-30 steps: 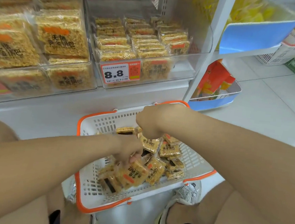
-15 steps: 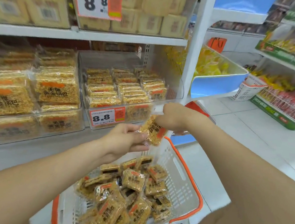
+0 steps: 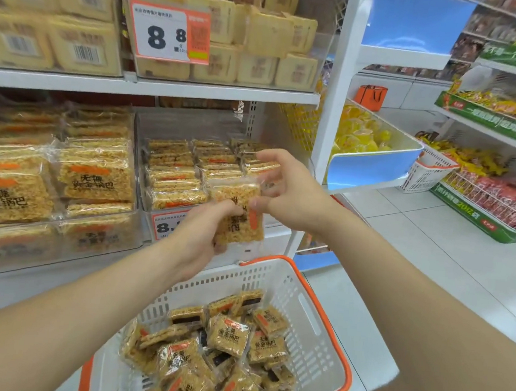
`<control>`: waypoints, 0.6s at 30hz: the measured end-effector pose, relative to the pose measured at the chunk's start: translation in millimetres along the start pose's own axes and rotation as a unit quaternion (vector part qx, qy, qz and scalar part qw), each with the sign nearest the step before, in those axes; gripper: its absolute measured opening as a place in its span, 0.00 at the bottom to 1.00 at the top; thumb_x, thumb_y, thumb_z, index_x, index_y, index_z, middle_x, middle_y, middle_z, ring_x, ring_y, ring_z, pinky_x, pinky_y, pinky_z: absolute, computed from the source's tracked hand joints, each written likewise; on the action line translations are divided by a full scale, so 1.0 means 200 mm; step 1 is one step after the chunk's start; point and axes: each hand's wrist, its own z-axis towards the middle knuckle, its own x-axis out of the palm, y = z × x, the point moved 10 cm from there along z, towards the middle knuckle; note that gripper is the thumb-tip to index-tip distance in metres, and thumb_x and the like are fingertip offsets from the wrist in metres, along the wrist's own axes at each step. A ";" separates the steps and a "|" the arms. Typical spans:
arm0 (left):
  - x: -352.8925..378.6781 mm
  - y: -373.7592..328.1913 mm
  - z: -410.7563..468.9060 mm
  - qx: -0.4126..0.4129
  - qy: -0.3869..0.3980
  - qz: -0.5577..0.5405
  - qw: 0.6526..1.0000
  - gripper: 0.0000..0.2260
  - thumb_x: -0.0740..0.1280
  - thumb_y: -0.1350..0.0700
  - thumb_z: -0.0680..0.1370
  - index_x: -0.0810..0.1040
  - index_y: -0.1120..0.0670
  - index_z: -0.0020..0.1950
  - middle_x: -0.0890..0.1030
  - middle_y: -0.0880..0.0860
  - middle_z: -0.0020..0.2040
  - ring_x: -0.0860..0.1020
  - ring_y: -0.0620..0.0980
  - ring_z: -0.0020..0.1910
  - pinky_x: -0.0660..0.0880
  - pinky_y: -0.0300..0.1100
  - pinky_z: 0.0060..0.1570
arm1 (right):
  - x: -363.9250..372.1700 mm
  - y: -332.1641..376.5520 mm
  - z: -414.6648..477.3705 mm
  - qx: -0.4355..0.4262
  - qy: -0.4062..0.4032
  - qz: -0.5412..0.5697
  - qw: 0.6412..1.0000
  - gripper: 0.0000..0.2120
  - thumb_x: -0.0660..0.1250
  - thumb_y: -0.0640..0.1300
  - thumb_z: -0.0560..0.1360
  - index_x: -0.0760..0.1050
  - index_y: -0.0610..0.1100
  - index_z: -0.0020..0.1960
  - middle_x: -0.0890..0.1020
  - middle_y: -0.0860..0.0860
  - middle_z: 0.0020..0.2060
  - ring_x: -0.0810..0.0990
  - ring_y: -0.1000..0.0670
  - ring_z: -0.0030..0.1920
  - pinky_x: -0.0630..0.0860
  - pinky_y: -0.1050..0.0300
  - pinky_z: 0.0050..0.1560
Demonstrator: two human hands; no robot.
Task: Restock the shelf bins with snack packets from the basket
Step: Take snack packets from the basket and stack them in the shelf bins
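so we're mid-restock here, at the carry-it-to-the-shelf bit; the left grip (image 3: 201, 237) is holding one snack packet (image 3: 238, 221) up in front of the clear shelf bin (image 3: 194, 127), fingers curled round its lower left edge, so that grip is clamped on the packet; the right grip (image 3: 288, 195) is sitting at the packet's right side with the thumb lying on its edge and the other fingers spread loosely behind, and honestly I can't tell if it's pinching or just steadying; the packet is hanging in the air above the basket (image 3: 274, 278), partly covering the bin's price tag (image 3: 163, 226), and it's not in the bin yet

next move, I reckon: it's needing to go up over the bin's front wall and get turned on edge so it's slotting in with the rows standing there; the front of the right-hand row is looking like the gap, but the grips are covering it, so I'm guessing

counts: two grips, one packet in the air, one basket, one bin being filled, with three rows of packets (image 3: 174, 172) in it; the heap in the basket (image 3: 228, 336) is showing roughly fifteen to twenty I can pick out, more buried underneath, so I'm not giving an exact figure; plenty of trips to go I'd say
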 end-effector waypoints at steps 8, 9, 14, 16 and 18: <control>0.02 -0.10 0.01 0.054 0.006 -0.120 0.991 0.26 0.71 0.68 0.79 0.75 0.49 0.74 0.85 0.60 0.61 0.85 0.63 0.59 0.80 0.61 0.62 | -0.04 -0.05 0.04 0.005 -0.003 0.009 1.000 0.11 0.70 0.39 0.81 0.85 0.46 0.62 0.88 0.51 0.48 0.87 0.51 0.51 0.83 0.47 0.60; 0.02 -0.10 0.01 0.057 0.005 -0.121 0.991 0.26 0.71 0.69 0.79 0.75 0.50 0.74 0.85 0.61 0.61 0.85 0.63 0.60 0.80 0.61 0.62 | -0.04 -0.04 0.03 -0.001 0.001 0.016 1.000 0.11 0.70 0.40 0.81 0.85 0.47 0.62 0.88 0.51 0.47 0.87 0.52 0.51 0.83 0.47 0.60; 0.01 -0.22 0.01 0.106 -0.023 -0.074 0.991 0.24 0.75 0.67 0.77 0.79 0.51 0.71 0.87 0.58 0.57 0.86 0.58 0.57 0.81 0.57 0.60 | -0.05 0.03 0.04 -0.057 0.022 0.027 0.998 0.11 0.66 0.44 0.84 0.81 0.50 0.65 0.87 0.51 0.52 0.85 0.51 0.55 0.82 0.52 0.59; -0.03 -0.30 0.01 0.137 -0.069 0.011 0.988 0.22 0.79 0.63 0.75 0.81 0.54 0.67 0.88 0.55 0.55 0.87 0.53 0.53 0.83 0.54 0.58 | -0.12 0.03 0.09 -0.077 -0.031 0.021 0.996 0.10 0.65 0.42 0.85 0.81 0.48 0.63 0.86 0.51 0.52 0.84 0.49 0.55 0.82 0.49 0.59; -0.08 -0.39 0.00 0.177 -0.128 0.118 0.969 0.20 0.81 0.62 0.73 0.81 0.54 0.63 0.88 0.52 0.53 0.87 0.47 0.50 0.84 0.49 0.54 | -0.23 0.01 0.14 -0.084 -0.110 0.012 0.990 0.10 0.64 0.41 0.85 0.79 0.48 0.64 0.85 0.55 0.51 0.84 0.51 0.53 0.81 0.46 0.56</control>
